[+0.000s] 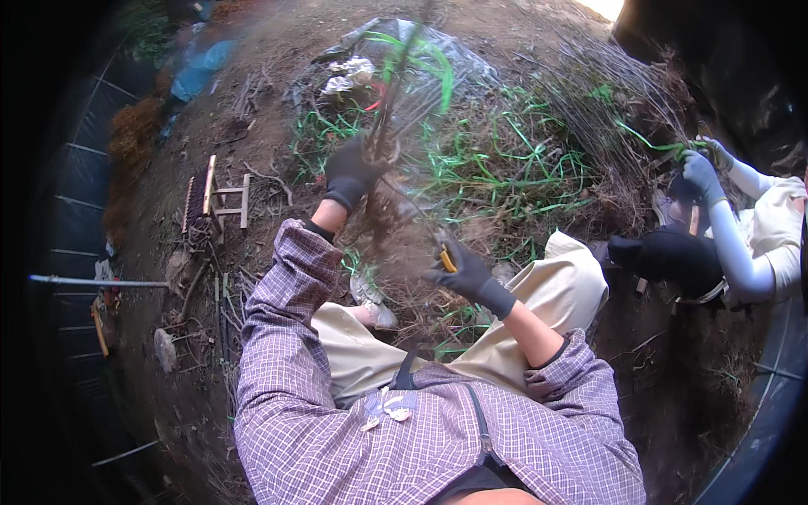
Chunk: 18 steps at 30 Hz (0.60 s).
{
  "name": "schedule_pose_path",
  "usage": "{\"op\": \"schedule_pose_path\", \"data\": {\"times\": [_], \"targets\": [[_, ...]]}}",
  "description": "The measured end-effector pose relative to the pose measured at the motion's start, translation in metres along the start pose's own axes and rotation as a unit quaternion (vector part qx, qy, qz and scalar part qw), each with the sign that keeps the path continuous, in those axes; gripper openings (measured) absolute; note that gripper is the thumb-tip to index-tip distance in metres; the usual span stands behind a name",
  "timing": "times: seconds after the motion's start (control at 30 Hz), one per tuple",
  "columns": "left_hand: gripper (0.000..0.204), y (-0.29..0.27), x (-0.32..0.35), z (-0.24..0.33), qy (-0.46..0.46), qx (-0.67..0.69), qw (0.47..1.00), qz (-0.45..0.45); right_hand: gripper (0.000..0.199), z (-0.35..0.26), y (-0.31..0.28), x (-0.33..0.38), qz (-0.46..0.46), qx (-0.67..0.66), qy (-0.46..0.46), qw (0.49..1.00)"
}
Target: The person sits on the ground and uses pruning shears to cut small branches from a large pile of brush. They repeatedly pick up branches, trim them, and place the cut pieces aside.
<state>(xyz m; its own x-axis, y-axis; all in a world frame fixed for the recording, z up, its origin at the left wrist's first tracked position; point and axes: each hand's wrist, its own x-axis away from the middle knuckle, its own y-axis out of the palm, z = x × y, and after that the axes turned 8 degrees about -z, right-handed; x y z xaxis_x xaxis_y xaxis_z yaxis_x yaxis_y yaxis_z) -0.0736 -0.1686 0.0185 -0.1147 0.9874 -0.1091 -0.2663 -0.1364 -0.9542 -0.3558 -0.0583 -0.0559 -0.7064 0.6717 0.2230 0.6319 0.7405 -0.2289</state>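
My left hand (352, 172), in a dark glove, is raised and closed around the stems of a thin bare plant bundle (389, 109), whose tops are bound with green tape. The bundle's roots hang down in front of me, blurred. My right hand (465, 271), also in a dark glove, grips a small yellow-handled tool (447, 259) next to the lower stems. I am sitting on the soil in a purple checked shirt and beige trousers.
Green tape strips (505, 160) lie scattered over bare twigs and soil. A clear plastic bag (438, 59) sits behind. A small wooden frame (220, 198) lies at left. Another person's gloved hands (703, 168) handle twigs at right. A metal pipe (97, 282) lies at far left.
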Motion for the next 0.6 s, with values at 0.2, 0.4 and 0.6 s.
{"op": "schedule_pose_path", "data": {"times": [0.2,0.4,0.6], "targets": [[0.025,-0.056,0.015,-0.061,-0.137,0.321,0.936,-0.046,0.067,-0.017,-0.010,-0.006,0.152,0.126,-0.093,0.976],[0.020,-0.027,0.069,-0.076,-0.165,0.479,0.861,-0.050,0.052,-0.032,-0.033,-0.023,0.328,0.204,-0.097,0.917],[0.018,0.009,0.099,-0.019,-0.033,0.640,0.761,-0.104,0.044,-0.046,0.002,-0.043,0.194,0.272,-0.197,0.922]]}}
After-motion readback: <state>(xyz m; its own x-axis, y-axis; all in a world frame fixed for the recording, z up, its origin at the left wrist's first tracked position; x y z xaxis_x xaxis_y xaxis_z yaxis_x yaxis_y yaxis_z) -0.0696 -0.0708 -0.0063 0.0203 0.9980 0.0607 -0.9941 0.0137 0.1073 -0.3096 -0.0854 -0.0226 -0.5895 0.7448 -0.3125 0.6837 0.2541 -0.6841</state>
